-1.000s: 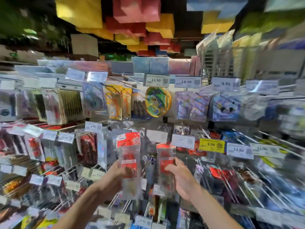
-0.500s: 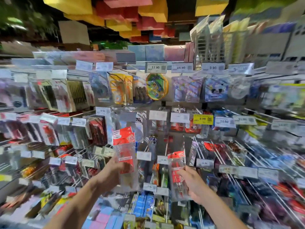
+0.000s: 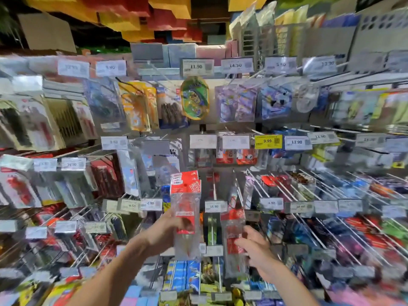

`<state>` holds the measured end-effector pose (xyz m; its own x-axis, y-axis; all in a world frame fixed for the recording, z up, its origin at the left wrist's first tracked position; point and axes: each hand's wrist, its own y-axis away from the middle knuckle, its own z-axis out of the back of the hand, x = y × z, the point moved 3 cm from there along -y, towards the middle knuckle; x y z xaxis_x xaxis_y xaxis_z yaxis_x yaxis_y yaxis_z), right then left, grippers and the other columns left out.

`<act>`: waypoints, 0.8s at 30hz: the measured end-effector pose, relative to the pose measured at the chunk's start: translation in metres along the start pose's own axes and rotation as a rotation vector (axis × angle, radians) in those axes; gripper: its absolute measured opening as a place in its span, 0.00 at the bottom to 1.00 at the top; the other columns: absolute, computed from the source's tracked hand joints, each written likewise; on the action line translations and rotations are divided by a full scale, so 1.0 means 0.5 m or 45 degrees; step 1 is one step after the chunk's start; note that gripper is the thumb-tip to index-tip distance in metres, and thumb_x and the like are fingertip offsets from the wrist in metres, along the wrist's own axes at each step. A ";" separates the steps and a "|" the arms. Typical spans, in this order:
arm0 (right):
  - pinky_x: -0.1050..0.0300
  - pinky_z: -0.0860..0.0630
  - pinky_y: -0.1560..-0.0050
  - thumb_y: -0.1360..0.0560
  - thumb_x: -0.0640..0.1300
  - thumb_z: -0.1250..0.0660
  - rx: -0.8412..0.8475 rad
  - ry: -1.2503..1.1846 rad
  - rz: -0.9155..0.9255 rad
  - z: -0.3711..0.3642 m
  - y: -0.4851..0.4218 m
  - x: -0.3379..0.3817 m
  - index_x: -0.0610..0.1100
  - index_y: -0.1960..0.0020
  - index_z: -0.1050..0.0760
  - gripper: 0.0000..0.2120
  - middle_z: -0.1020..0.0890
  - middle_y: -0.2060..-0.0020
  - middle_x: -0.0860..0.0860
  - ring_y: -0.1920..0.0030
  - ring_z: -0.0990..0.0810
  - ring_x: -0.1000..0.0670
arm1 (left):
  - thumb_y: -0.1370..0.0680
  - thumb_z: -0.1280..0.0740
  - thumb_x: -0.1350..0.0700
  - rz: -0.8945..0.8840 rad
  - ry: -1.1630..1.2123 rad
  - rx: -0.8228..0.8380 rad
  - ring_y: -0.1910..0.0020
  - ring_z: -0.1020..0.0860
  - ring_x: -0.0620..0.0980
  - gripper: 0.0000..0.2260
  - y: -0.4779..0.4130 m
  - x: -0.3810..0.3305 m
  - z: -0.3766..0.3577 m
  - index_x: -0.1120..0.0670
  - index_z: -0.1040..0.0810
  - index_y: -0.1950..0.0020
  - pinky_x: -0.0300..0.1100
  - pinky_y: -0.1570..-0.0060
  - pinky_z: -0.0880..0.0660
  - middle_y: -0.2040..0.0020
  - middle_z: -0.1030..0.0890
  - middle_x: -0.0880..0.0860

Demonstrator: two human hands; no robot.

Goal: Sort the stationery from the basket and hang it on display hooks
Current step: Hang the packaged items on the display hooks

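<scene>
Both hands are raised before the hook wall, each holding clear packets with red headers.
Left hand [image 3: 167,230]: grip closed round the lower half of the upright paired packets [image 3: 186,208]. Two red headers show, one behind the other, well above the fingers; forearm angled up from lower left. Right hand [image 3: 257,250]: fingers curled, grip pinching the lower part of the single packet [image 3: 233,235], which sits lower and just right of the pair, below the 16.90 price tag [image 3: 214,206]. Display hooks [image 3: 254,184] behind. Count: two hands, three packets held.
</scene>
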<state>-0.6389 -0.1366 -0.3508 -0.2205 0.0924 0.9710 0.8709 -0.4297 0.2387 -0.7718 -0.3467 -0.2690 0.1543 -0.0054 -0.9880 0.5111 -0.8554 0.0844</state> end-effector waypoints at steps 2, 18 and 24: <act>0.54 0.28 0.50 0.20 0.36 0.34 0.031 0.018 0.013 -0.009 -0.027 -0.056 0.46 0.35 0.27 0.15 0.16 0.44 0.52 0.42 0.20 0.49 | 0.42 0.23 0.58 -0.051 -0.069 0.088 0.54 0.26 0.57 0.31 -0.038 0.051 0.006 0.64 0.29 0.44 0.50 0.50 0.26 0.53 0.26 0.61; 0.49 0.20 0.40 0.26 0.27 0.35 -0.129 -0.002 1.030 -0.025 -0.364 -0.299 0.46 0.41 0.19 0.20 0.13 0.49 0.51 0.45 0.16 0.47 | 0.41 0.29 0.60 -0.844 -0.272 0.224 0.68 0.20 0.47 0.15 -0.242 0.322 0.070 0.51 0.13 0.57 0.37 0.65 0.21 0.65 0.19 0.54; 0.56 0.20 0.50 0.23 0.40 0.30 -0.136 -0.011 1.329 -0.053 -0.380 -0.298 0.46 0.44 0.20 0.08 0.13 0.57 0.54 0.56 0.18 0.54 | 0.44 0.28 0.60 -0.923 -0.294 0.292 0.71 0.20 0.43 0.07 -0.221 0.347 0.055 0.50 0.15 0.69 0.36 0.66 0.21 0.70 0.19 0.48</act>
<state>-0.7830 -0.0926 -0.5413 0.6213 -0.3637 0.6940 0.5832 -0.3768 -0.7196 -0.8247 -0.2672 -0.4534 -0.3426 0.5080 -0.7903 0.2259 -0.7719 -0.5942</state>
